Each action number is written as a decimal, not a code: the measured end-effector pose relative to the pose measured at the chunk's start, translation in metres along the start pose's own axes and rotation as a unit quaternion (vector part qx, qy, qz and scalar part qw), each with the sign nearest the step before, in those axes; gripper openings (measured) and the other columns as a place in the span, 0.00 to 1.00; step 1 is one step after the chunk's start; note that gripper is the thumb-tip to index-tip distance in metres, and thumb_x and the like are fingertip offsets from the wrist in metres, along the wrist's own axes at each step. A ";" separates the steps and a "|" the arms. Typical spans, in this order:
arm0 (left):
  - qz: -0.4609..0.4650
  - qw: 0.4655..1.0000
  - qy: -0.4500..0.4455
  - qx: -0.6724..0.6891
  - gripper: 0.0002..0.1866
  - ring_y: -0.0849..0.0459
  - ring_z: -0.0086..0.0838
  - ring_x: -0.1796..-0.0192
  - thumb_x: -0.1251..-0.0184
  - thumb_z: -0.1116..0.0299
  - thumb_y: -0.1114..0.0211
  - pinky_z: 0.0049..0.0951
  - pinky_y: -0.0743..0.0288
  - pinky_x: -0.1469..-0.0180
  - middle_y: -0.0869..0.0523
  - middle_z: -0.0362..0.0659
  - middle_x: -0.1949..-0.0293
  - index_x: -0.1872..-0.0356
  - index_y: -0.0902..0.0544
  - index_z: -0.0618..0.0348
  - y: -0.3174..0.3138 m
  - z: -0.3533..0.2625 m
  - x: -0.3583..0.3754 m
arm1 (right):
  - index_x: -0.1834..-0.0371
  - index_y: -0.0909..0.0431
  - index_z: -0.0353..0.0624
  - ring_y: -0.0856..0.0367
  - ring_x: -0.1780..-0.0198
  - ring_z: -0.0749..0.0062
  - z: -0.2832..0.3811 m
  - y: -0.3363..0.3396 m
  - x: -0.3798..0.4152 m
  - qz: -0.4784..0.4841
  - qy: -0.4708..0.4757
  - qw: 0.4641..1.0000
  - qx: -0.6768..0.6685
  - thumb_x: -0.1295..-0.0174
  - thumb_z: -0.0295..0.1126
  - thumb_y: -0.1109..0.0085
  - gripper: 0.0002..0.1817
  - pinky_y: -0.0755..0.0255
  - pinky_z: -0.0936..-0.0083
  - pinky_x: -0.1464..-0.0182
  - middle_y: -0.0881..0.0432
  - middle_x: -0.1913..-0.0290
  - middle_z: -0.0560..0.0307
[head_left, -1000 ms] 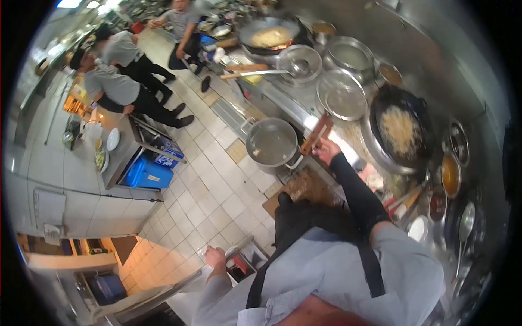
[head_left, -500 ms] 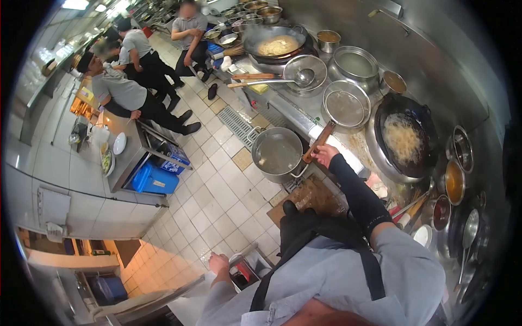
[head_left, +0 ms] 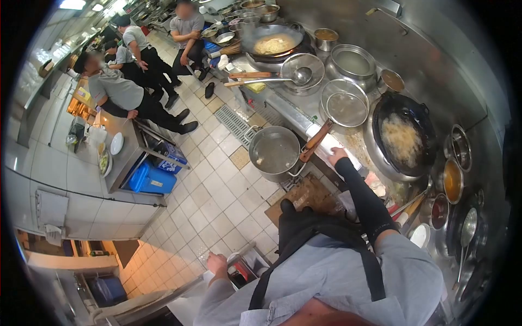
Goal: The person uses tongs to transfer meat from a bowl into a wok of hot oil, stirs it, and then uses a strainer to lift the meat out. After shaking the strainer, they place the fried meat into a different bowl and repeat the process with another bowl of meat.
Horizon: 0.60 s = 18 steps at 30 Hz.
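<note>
My right hand is open beside the wooden handle of a round mesh strainer, with a small gap between them. The strainer rests on the metal stove top, and its handle juts out over the rim of a large pot of cloudy liquid. To the right, pale food bubbles in oil in a black wok. At the lower left, my left hand is held low with its fingers apart, near a metal container; I see nothing in it.
A second wok with yellowish food stands over a flame at the back. A ladle lies on another strainer. Several co-workers, one a person in grey, stand at the left. Bowls of sauce line the right side.
My right hand has let go of the strainer's handle and moved slightly right, its fingers now stretched out. The co-workers at the left have shifted their arms and heads a little.
</note>
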<state>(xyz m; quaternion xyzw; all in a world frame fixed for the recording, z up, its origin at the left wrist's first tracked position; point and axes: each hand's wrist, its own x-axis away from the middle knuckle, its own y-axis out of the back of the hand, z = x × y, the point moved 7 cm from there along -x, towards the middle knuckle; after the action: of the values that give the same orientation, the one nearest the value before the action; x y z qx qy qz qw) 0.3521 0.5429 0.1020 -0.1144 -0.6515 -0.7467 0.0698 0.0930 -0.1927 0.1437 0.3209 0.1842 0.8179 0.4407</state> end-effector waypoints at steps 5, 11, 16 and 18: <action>0.006 1.000 0.009 0.000 0.21 0.13 0.52 0.48 0.35 0.60 0.41 0.47 0.19 0.44 0.11 0.59 0.54 0.48 0.20 0.67 0.007 -0.002 0.006 | 0.50 0.17 0.35 0.26 0.39 0.41 -0.055 0.027 0.012 -0.123 0.059 0.960 0.245 0.47 0.25 0.41 0.19 0.29 0.58 0.34 0.25 0.43 0.33; -0.003 1.000 0.015 0.007 0.19 0.14 0.51 0.46 0.34 0.61 0.41 0.47 0.19 0.43 0.11 0.58 0.53 0.49 0.20 0.66 0.010 -0.003 0.007 | 0.46 0.22 0.38 0.30 0.34 0.44 -0.046 0.021 0.038 -0.129 0.026 0.958 0.254 0.47 0.23 0.37 0.22 0.28 0.59 0.35 0.29 0.41 0.40; -0.015 1.000 0.017 0.006 0.18 0.13 0.50 0.47 0.34 0.61 0.40 0.46 0.19 0.43 0.11 0.57 0.54 0.51 0.20 0.65 0.018 -0.008 0.012 | 0.44 0.23 0.39 0.30 0.35 0.44 -0.049 0.020 0.043 -0.147 0.038 0.954 0.259 0.48 0.23 0.37 0.24 0.29 0.60 0.34 0.29 0.40 0.42; -0.006 1.000 0.019 0.001 0.18 0.13 0.50 0.48 0.34 0.61 0.40 0.46 0.19 0.44 0.11 0.57 0.54 0.52 0.20 0.65 0.016 -0.007 0.011 | 0.43 0.24 0.39 0.30 0.35 0.45 -0.055 0.020 0.042 -0.150 0.064 0.952 0.258 0.48 0.23 0.36 0.25 0.30 0.60 0.33 0.29 0.40 0.42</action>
<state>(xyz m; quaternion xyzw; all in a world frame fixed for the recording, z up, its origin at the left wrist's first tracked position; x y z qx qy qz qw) 0.3444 0.5339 0.1193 -0.0964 -0.6514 -0.7486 0.0775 0.0261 -0.1689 0.1304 0.3392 0.4625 0.6861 0.4475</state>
